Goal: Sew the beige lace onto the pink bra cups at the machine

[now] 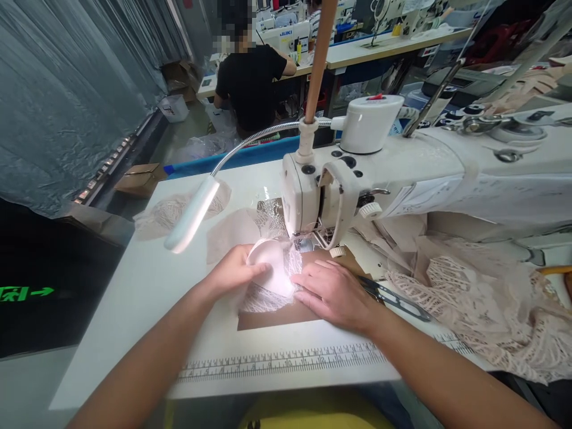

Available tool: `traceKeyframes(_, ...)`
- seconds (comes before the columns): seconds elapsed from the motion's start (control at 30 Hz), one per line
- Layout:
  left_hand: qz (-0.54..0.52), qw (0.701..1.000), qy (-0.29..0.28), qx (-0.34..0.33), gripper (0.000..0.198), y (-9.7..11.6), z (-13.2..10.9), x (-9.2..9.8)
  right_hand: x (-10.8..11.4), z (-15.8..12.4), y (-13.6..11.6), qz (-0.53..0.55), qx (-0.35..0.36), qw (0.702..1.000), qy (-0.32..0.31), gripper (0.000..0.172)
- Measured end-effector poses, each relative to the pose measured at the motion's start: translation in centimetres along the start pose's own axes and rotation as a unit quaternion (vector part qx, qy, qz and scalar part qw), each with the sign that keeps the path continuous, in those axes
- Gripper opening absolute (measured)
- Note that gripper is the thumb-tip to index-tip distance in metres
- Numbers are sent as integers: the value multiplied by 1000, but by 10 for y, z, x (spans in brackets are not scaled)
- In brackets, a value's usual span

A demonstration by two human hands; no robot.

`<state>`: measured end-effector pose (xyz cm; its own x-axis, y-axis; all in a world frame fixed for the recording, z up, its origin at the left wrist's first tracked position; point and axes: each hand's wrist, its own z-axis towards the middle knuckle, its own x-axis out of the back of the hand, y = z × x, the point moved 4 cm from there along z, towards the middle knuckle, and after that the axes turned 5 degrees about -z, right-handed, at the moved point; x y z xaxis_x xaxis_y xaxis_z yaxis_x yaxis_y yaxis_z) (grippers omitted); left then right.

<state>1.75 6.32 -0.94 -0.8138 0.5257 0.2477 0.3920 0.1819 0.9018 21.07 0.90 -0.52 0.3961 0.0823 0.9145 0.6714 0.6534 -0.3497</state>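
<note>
A pale pink, rounded bra cup (pixel 270 271) lies with white lace (pixel 268 300) beneath and beside it, close to the needle area of a white sewing machine (pixel 304 193). My left hand (pixel 239 269) grips the cup's left edge, thumb on top and fingers partly hidden behind. At the cup's right side, my right hand (pixel 333 291) rests low on the brown plate (pixel 263 320), its thumb and forefinger closed at the lace edge. Beside that hand lies a pair of dark metal thread snips (pixel 397 301). The machine's foot and needle are hard to make out in the glare.
A lamp (pixel 192 217) on a bendy neck hangs over the left tabletop, above beige lace pieces (pixel 172 211). More beige lace (pixel 473 298) is heaped at the right. A printed ruler (pixel 286 360) runs along the front edge. Ahead, a person in black (pixel 250 83) sits at another machine.
</note>
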Motion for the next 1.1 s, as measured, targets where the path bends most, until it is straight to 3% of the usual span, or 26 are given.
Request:
traceKeyframes(0.33,23,999,36,-32,43,5,4,-2,-1,2,1,-31,-9,999,-13,22)
traceKeyframes(0.47,121,991,60,-7,35,2,0,-1,-3,1,2,-30,-13,999,-12,22)
traceKeyframes(0.53,228,970,81,0,32,6,-7,2,-3,1,2,-27,-19,999,-14,21)
traceKeyframes(0.6,343,932,118,-17,35,14,-15,5,-3,1,2,-24,-23,999,-17,20)
traceKeyframes(0.67,436,878,178,-86,40,27,-22,7,-3,1,2,-22,-25,999,-20,20)
traceKeyframes(0.73,487,826,199,-203,36,39,-24,2,-2,2,1,-20,-23,999,-20,20)
traceKeyframes(0.8,499,797,141,-310,25,41,-19,-11,-2,2,1,-18,-21,999,-18,20)
traceKeyframes(0.87,492,788,59,-367,22,35,-9,-25,-2,2,2,-16,-23,999,-16,20)
traceKeyframes(0.93,488,785,16,-381,24,27,0,-35,-2,1,2,-19,-25,999,-16,20)
traceKeyframes(1.1,487,791,-7,-370,28,16,7,-45,-2,1,3,-17,-13,1000,-3,19)
